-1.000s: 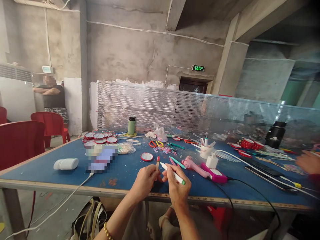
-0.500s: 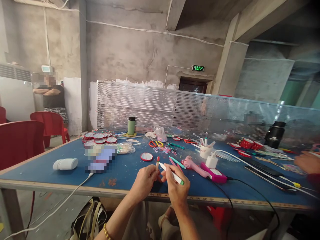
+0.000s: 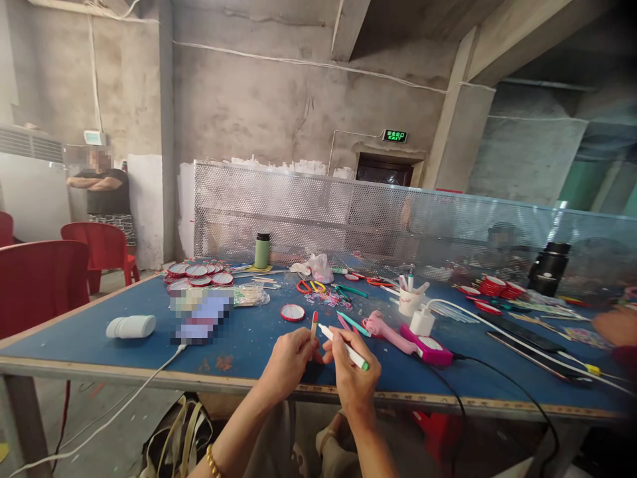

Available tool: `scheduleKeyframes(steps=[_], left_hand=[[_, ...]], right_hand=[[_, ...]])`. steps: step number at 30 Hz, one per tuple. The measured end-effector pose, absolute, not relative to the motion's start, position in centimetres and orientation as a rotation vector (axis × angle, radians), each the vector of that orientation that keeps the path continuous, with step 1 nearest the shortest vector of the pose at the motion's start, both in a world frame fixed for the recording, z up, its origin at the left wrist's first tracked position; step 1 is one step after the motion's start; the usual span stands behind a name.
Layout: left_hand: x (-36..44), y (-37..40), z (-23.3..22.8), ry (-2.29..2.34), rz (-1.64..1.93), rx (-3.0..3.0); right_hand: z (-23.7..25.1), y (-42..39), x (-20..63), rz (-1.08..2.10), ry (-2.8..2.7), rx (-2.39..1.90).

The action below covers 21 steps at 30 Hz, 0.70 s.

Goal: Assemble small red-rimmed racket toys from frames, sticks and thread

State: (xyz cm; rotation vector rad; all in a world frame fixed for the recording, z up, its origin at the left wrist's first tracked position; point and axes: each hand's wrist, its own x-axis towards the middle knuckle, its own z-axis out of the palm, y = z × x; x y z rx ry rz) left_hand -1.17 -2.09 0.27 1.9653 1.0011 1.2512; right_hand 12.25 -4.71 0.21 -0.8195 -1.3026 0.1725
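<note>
Pinched upright in my left hand [image 3: 289, 358] is a small wooden stick [image 3: 314, 326] with a red tip. My right hand [image 3: 355, 368] grips a white marker pen [image 3: 351, 349] with a green end, held like a writing tool. The pen's tip points left and sits just beside the stick; a narrow gap shows between them. Beyond my hands lies a round white disc with a red rim [image 3: 292, 312]. A teal pen [image 3: 354, 324] and a pink glue gun [image 3: 391, 334] lie to the right of my right hand.
At left are a white bottle [image 3: 131, 326], a blurred phone [image 3: 204, 315] on a cable and stacked red-rimmed discs [image 3: 199, 272]. Pliers [image 3: 313, 287], a cup of pens [image 3: 409, 300] and a magenta box [image 3: 428, 348] stand farther right. Another person's hand [image 3: 614, 326] is at the far right.
The pen tip has drawn slightly right, away from the stick, as my right hand shifted a little right. My left hand keeps the stick in nearly the same place.
</note>
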Motion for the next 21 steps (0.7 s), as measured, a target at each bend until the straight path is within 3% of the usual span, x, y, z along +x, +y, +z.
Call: scheduleKeyframes(steps=[21], left_hand=[[-1.12,-1.86,-0.19,0.984,1.286,1.990]], right_hand=[[0.58,-4.77,12.02,0.161,-1.381,-0.770]])
